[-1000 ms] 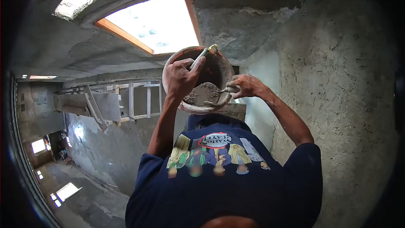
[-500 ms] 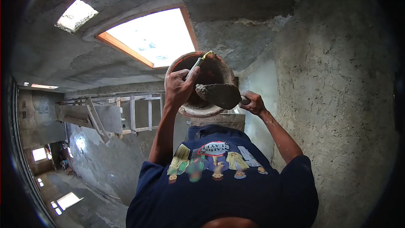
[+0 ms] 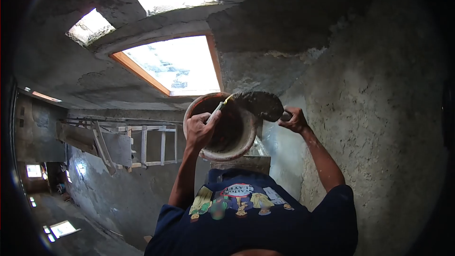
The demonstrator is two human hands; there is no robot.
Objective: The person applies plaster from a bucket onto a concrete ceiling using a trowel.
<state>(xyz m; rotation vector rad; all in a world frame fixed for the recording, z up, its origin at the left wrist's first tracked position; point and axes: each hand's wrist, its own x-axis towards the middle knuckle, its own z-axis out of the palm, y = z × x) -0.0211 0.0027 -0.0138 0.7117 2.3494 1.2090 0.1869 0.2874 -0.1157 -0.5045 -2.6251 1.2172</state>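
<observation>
Wooden plank (image 3: 246, 163) partly behind the bucket (image 3: 227, 156)

Reads dim overall; gets daylight mainly from orange-framed four-sided window opening (image 3: 175, 66), clipped near white. Renders dark broad-bladed trowel (image 3: 259, 105) almost as silhouette. Catches small glare on smooth grey cement wall (image 3: 113, 192). Bends fisheye-style, vignetted black at side edges; blurs patchily on printed navy T-shirt (image 3: 256, 234).

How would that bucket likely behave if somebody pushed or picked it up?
The bucket is probably fairly stiff, since its thick rim keeps an even round shape. That roundness suggests it could roll if laid on its side. The grey smears may make it feel gritty.
</observation>
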